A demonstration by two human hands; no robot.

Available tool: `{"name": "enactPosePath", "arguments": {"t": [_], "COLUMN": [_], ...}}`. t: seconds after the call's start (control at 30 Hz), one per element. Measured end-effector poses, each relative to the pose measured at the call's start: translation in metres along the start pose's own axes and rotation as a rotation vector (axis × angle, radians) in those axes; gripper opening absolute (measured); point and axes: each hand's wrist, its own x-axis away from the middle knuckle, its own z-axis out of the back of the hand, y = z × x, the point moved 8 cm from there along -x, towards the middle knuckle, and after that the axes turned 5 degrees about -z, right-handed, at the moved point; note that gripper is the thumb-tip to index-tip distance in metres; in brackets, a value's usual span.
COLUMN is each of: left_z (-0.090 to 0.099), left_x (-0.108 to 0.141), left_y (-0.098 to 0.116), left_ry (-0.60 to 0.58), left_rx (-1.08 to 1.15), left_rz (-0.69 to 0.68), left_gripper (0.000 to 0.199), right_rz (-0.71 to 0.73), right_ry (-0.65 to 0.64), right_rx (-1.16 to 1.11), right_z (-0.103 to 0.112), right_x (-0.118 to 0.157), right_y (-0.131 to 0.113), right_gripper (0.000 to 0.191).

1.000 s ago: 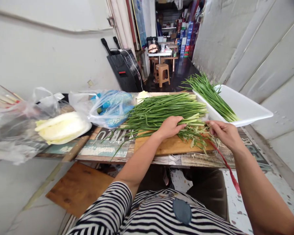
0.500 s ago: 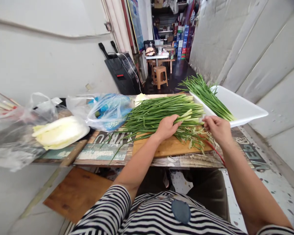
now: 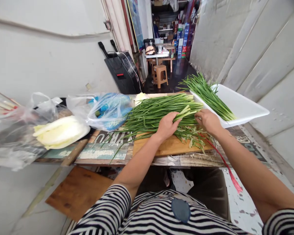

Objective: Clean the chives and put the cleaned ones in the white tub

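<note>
My left hand (image 3: 168, 125) is closed around a few garlic chives, whose pale ends (image 3: 183, 113) stick out past the thumb. Beneath and behind it lies a large pile of garlic chives (image 3: 149, 112), white ends to the right, on a wooden cutting board (image 3: 166, 148). My right hand (image 3: 208, 120) is at the pale ends of the pile with its fingers pinched together; what is between them is hidden. Torn-off trimmings (image 3: 194, 138) lie on the board in front of the pile. A red string (image 3: 220, 156) runs from the trimmings over the table edge.
At the right stands a white plastic basin (image 3: 245, 104) with a bunch of chives (image 3: 210, 96) in it. To the left are a knife handle (image 3: 74, 152), a Chinese cabbage (image 3: 61, 132) and a plastic bag (image 3: 110, 112). A black speaker (image 3: 123, 73) stands beyond the table.
My right hand has moved left, from beside the basin to the pale ends of the chives. The red string's frayed end now shows below the table edge. My left hand has hardly moved.
</note>
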Motion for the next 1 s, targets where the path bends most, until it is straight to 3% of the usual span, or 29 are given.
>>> {"name": "enactPosePath", "arguments": {"t": [0.13,0.27,0.4,0.53,0.7,0.83,1.0], "left_z": [0.001,0.001,0.000,-0.006,-0.016,-0.019,-0.009], "left_x": [0.000,-0.001,0.000,0.002,0.004,0.004,0.001], "left_y": [0.000,0.001,0.003,0.004,0.006,0.011,0.007], "left_ry": [0.012,-0.002,-0.039,-0.119,-0.220,-0.292,-0.190], "left_rx": [-0.009,-0.028,-0.063,-0.072,-0.012,-0.052,-0.132], "left_rz": [0.015,0.027,0.044,0.050,0.010,-0.044,0.016], "left_gripper": [0.019,0.019,0.018,0.020,0.023,0.019,0.021], "right_rz": [0.144,0.179,0.193,0.113,-0.011,-0.123,-0.252], "right_ry": [-0.055,-0.106,0.042,0.176,0.189,0.140,0.178], "right_rx": [-0.073,-0.052,-0.162,-0.409,-0.619,-0.687,-0.639], "right_z": [-0.008,-0.012,0.009,0.032,0.042,0.041,0.037], "right_x": [0.007,0.006,0.010,0.021,0.027,0.026,0.022], "right_y": [-0.020,-0.030,-0.029,-0.023,-0.023,-0.008,0.027], "right_gripper": [0.023,0.022,0.023,0.021,0.019,0.027,0.035]}}
